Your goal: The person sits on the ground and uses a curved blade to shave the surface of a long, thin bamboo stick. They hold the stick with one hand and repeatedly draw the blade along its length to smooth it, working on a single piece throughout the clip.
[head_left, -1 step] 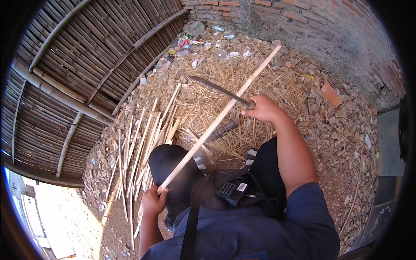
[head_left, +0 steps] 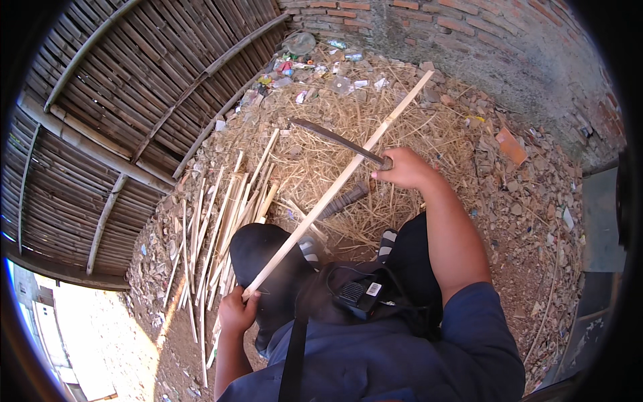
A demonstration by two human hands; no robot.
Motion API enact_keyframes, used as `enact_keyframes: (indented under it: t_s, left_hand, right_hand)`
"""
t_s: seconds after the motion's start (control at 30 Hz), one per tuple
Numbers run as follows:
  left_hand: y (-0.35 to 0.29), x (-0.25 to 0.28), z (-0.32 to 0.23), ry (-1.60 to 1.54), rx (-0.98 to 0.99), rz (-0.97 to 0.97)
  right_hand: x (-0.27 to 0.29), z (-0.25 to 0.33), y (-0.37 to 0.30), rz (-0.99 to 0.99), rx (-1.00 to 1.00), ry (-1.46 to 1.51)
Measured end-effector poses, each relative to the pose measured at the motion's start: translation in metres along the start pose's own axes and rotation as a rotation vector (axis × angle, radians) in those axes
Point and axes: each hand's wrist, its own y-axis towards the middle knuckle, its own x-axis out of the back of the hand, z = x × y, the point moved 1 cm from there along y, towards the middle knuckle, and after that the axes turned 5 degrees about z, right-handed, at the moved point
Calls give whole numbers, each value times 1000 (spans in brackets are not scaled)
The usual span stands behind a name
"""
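My left hand (head_left: 238,310) grips the near end of a long pale strip of split bamboo (head_left: 335,187), beside my left knee. The strip slants up to the far right, across my leg and over a bed of shavings. My right hand (head_left: 404,167) is closed round the handle of a machete (head_left: 335,138). Its dark, curved blade points to the far left and crosses the strip beyond its middle. Under the strip, a ridged dark brown piece (head_left: 345,200) lies on the shavings near my feet; I cannot make out its kind.
Several pale bamboo strips (head_left: 228,221) lie in a loose pile left of my knee. Straw-like shavings (head_left: 321,100) cover the ground ahead, with litter (head_left: 288,69) behind. A slatted bamboo wall (head_left: 161,74) stands at left, a brick wall (head_left: 462,40) at the back. A small black device (head_left: 360,296) rests at my lap.
The machete and my right hand have shifted very slightly to the left. The bamboo strip and my left hand look the same.
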Motion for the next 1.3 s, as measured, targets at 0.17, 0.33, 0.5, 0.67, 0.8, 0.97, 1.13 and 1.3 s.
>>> enact_keyframes:
  t_s: [0.17, 0.33, 0.5, 0.67, 0.8, 0.97, 1.13, 1.3]
  left_hand:
    - [-2, 1, 2, 3, -4, 1]
    - [-1, 4, 2, 11, -15, -6]
    - [2, 1, 1, -22, -9, 3]
    - [0, 1, 2, -18, 23, 7]
    - [2, 0, 1, -26, 7, -2]
    - [1, 2, 1, -12, 6, 7]
    - [1, 2, 5, -27, -1, 11]
    - [2, 2, 1, -28, 7, 2]
  right_hand:
    - [-20, 22, -2, 111, 96, -108]
    - [-35, 37, -5, 162, 187, -187]
    - [-23, 18, -1, 122, 166, -83]
    - [1, 10, -3, 10, 6, 26]
    - [-3, 7, 0, -7, 18, -7]
    - [-21, 19, -2, 20, 128, -152]
    - [-22, 29, -5, 172, 176, -103]
    - [-8, 2, 3, 12, 61, 5]
